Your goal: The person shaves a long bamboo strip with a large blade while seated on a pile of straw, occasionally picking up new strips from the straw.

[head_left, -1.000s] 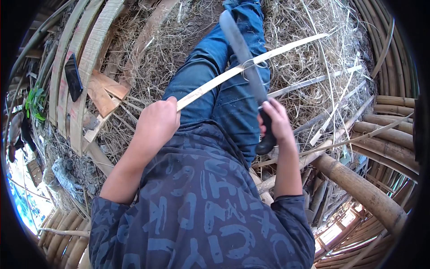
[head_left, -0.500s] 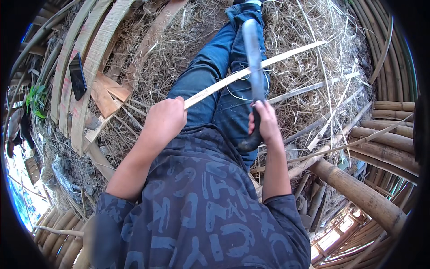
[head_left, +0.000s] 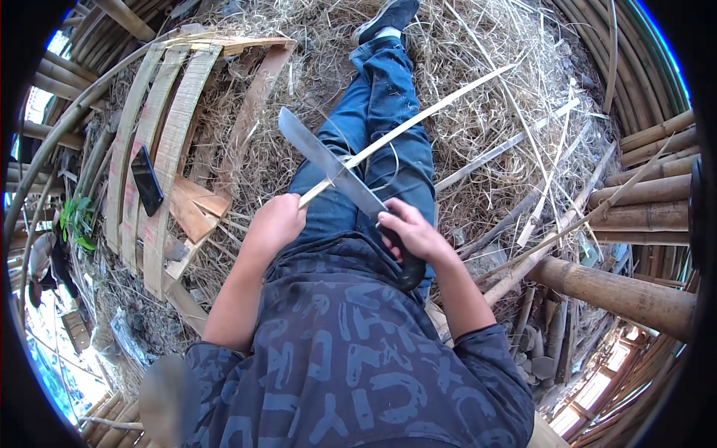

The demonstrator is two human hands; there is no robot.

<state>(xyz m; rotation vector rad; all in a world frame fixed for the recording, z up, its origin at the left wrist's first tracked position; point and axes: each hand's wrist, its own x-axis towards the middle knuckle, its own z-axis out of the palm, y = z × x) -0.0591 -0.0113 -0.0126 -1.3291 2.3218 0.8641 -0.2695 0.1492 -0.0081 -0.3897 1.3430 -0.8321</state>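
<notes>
My left hand is closed round the near end of a long, pale bamboo strip, which slants up to the right across my jeans. In my right hand is the dark handle of a machete. Its broad blade points up and left and crosses the strip a short way beyond my left fist. A thin curled shaving hangs by the strip over my thigh. My legs stretch out in front, crossed toward the feet.
Wooden planks lie at the left, with a black phone on one. Nearby is an orange-brown wood piece. Shavings cover the ground. Loose strips, a thick bamboo pole and stacked bamboo are at the right.
The machete has swung from pointing nearly straight ahead to pointing up and left, and its blade now crosses the strip closer to my left hand. The whole view has shifted slightly.
</notes>
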